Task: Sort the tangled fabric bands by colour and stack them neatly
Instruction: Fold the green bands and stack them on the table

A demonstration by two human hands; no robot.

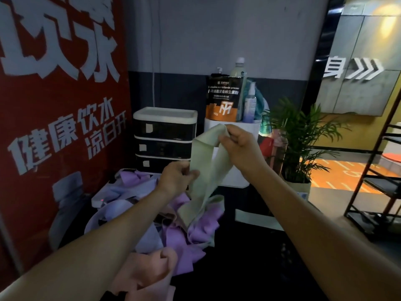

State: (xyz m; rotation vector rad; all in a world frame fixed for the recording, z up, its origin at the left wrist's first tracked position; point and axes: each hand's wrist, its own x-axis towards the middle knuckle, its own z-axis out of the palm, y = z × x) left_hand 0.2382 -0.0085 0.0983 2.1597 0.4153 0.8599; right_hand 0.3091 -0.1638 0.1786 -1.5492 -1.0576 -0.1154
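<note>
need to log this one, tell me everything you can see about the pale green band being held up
The pale green band is a flat, wide loop of soft, matte fabric. The right hand pinches its top end and the left hand grips one side lower down. It hangs slack, its bottom end trailing into the tangled pile of bands.

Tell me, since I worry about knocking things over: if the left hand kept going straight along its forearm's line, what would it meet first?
Probably the pale green band it already pinches. Beyond that, the left hand heads up and right toward the white bin under the right hand. Depth is unclear from one view.
</note>
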